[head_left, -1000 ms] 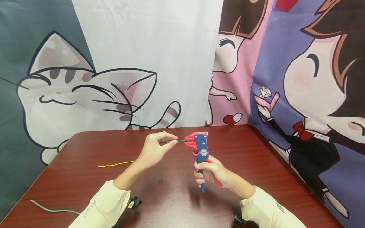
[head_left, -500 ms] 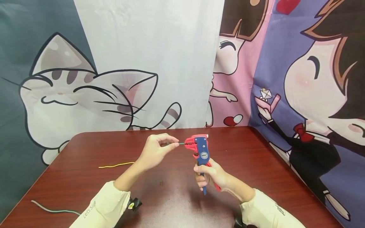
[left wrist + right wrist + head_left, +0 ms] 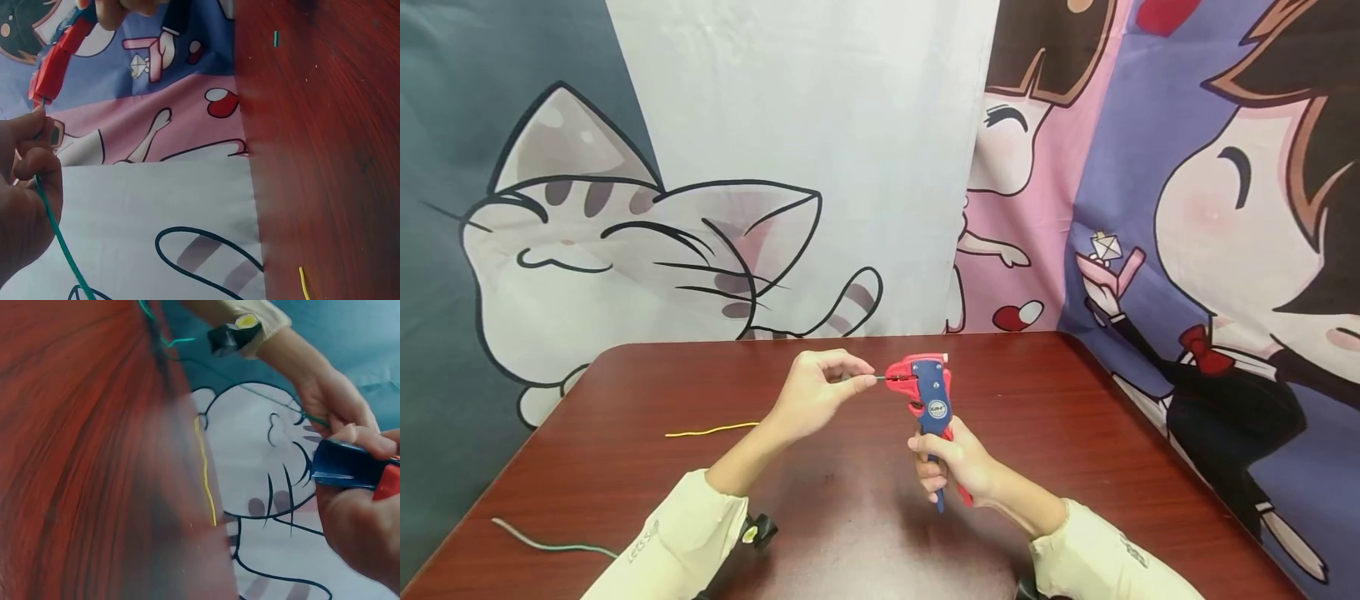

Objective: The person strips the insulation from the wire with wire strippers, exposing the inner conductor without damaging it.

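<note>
Pinches the green wire (image 3: pixel 59 233) between thumb and fingertips of the left hand (image 3: pixel 812 392), just left of the wire stripper (image 3: pixel 930 390), leaving no gap but the thickness of the wire. Grips the wire stripper in the right hand (image 3: pixel 973 461), with fingers curled round the blue handle (image 3: pixel 940 500) and red lever (image 3: pixel 966 497), below the head of the wire stripper. Brings the near end of the green wire to the nose of the wire stripper, apparently inside it. Cannot tell the spread of the jaws, or the depth of wire between them, at this size.

Shows less green wire now between left fingertips and wire stripper than a second ago, and a smaller gap between red lever and blue handle. Suggests a wire end fed further in and a squeeze under way on it, with no bared core in sight to confirm any stripping.

Leaves a yellow wire (image 3: pixel 711 431) lying on the table (image 3: pixel 850 475), well left of the wire stripper, and a grey-green length (image 3: pixel 561 547) farther left of it, perhaps the tail of the same wire. Includes also a short green scrap (image 3: pixel 276 39) on the table, well apart from the wire stripper
</note>
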Motion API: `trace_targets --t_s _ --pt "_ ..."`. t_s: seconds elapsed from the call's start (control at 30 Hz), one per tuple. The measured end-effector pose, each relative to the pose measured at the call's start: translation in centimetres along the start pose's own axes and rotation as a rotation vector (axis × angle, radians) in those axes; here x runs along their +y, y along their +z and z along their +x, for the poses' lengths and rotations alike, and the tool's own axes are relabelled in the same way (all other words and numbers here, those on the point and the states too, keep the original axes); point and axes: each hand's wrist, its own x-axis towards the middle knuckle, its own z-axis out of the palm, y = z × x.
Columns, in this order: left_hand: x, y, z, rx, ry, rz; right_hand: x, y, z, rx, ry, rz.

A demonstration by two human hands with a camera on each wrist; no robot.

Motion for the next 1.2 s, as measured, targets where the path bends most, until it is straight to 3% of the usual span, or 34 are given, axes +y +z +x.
trace_targets --t_s 0.27,0.63,0.87,1.2 --pt "-0.6 0.1 0.2 -0.037 0.007 -0.007 0.1 -0.2 -0.3 -0.013 0.019 0.021" --pt "-0.1 -0.9 0.0 -0.042 -0.017 -0.007 -0.6 -0.6 -0.5 -0.166 -0.018 0.015" --pt "-3.3 -1.0 0.4 -0.048 0.01 0.003 -0.7 -0.5 -0.2 -0.154 -0.003 0.001" --pt "-3.9 -1.4 0.4 -0.04 0.043 0.001 -0.5 -0.1 -0.5 -0.044 0.019 -0.032"
